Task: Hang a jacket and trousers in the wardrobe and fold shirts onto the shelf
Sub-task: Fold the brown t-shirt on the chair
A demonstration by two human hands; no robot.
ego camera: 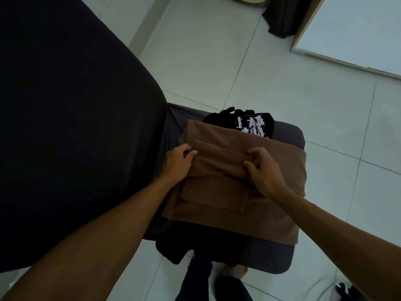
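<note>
A dark grey padded bench [288, 255] with rounded corners stands on a floor of large pale tiles [282, 72]. To its left, a wide black-covered surface [65, 127], possibly a bed, fills much of the view. At the upper right is a pale, wood-edged panel [347, 29], with dark cloth [280, 16] hanging just beside it.

Two shirts lie on the bench. One brown, partly folded shirt [227, 213] covers most of the bench top. One black shirt with white printed lettering [251, 124] lies beneath it, showing at the far edge.

Two bare hands work on the brown shirt. The left hand [178, 161] pinches the left end of a raised fold; the right hand [262, 170] grips the right end of the same fold.
</note>
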